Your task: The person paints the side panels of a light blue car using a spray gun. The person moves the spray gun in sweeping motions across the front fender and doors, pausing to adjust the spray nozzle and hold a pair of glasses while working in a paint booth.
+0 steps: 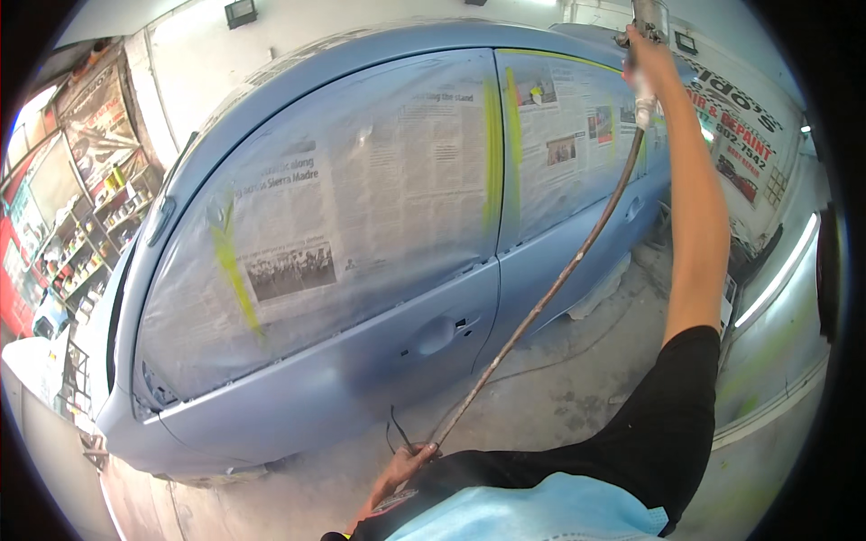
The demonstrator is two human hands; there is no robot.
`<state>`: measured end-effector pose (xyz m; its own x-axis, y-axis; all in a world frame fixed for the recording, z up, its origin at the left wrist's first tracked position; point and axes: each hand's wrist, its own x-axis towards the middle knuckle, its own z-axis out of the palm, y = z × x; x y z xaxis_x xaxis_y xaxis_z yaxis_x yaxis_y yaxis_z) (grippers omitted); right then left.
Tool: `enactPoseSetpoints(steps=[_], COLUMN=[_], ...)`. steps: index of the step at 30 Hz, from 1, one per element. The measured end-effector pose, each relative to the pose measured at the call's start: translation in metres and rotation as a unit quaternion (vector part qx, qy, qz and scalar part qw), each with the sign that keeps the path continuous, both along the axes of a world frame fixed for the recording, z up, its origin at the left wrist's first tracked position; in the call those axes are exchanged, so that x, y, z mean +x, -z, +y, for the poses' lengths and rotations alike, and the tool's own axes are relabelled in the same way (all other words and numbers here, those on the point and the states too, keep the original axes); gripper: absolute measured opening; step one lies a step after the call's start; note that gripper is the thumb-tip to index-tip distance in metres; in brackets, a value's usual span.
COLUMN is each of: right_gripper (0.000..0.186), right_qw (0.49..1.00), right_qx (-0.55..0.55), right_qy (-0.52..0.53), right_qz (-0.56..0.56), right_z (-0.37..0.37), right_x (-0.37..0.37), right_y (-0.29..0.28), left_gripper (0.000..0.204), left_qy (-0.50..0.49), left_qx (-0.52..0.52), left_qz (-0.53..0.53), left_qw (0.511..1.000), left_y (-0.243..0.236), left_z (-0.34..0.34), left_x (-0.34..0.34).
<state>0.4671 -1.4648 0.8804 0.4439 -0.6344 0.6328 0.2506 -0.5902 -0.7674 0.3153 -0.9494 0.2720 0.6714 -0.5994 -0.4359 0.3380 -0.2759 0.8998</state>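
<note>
Newspaper point(388, 171) on car point(361, 356); hose point(578, 259) before it; shelves point(101, 225) left, banner point(735, 135) right.

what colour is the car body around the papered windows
The car body is a soft greyish blue, showing best in the head view.

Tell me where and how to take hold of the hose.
Grip the hose around mid-span, probably best from the person's side, with a hand wrapped across it: it is slim and round, and that stretch slants uncovered between the left hand and the spray gun in the right hand.
</note>
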Motion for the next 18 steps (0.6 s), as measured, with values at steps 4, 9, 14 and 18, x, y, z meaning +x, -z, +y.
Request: enactPoseSetpoints(steps=[4, 9, 14, 18], right_gripper=[0.058, 0.051, 0.049, 0.046], right_qw=[0.997, 0.959, 0.840, 0.807], right_qx=[-0.021, -0.067, -0.090, -0.066], right_qy=[-0.076, -0.266, -0.533, -0.585], right_qz=[0.019, 0.069, 0.042, 0.053], right_z=[0.081, 0.285, 0.346, 0.340], right_x=[-0.031, -0.060, -0.035, -0.031], right_y=[0.032, 0.075, 0.102, 0.109], left_gripper=[0.047, 0.046, 0.046, 0.044], left_qy=[-0.023, -0.069, -0.082, -0.136], left_qx=[0.001, 0.096, 0.085, 0.094], left_qz=[-0.005, 0.011, 0.003, -0.014], left_qw=[1.000, 0.993, 0.993, 0.986], left_y=[0.026, 0.040, 0.054, 0.055], left_z=[0.015, 0.068, 0.072, 0.079], left_x=[-0.017, -0.057, -0.094, -0.105])
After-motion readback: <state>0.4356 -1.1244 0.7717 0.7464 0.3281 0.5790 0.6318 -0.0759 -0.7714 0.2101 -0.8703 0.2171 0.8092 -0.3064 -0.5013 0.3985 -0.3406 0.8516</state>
